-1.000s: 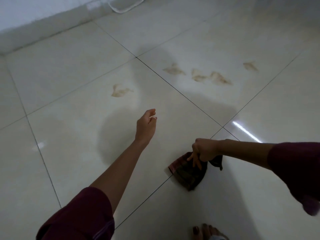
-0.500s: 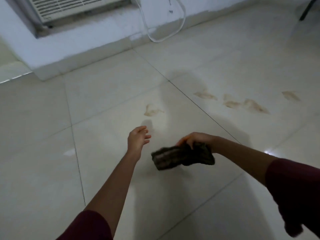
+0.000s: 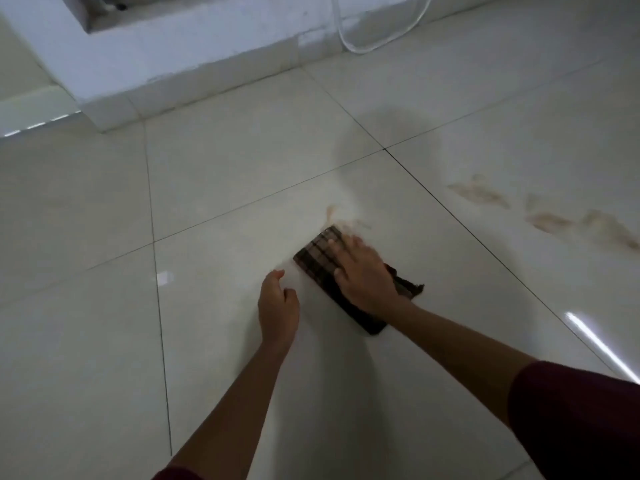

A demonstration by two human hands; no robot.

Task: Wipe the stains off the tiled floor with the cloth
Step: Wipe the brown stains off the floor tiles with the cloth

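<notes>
R hand point(image 3: 363, 275) fingers point(image 3: 341, 249) lie straight and spread, flat on the cloth point(image 3: 320, 263), pressing it to the floor point(image 3: 242, 168) just right of frame centre. Palm covers the cloth's middle; the plaid end shows toward upper left of the hand, a dark corner sticks out at lower right by the wrist. Cloth is dark, checked, folded into a long strip running diagonally, upper left to lower right.

L hand point(image 3: 278, 306) sits just left of the cloth, apart from it; fingers loosely curled, holding nothing. Can't tell if it touches the tile.

Near stain point(image 3: 332, 214), pale brown, sits right at the cloth's upper end, partly blurred w/ the fingertips. More stains point(image 3: 550, 220) lie in a row at mid-right of frame, on the next tile across a grout line, well apart from the cloth.

Both forearms come in from the bottom edge; maroon sleeve point(image 3: 575, 424) at lower right. White wall base point(image 3: 180, 64) runs across the upper left, a white cable point(image 3: 363, 48) loops down at top centre-right. Light glare streak at right edge.
</notes>
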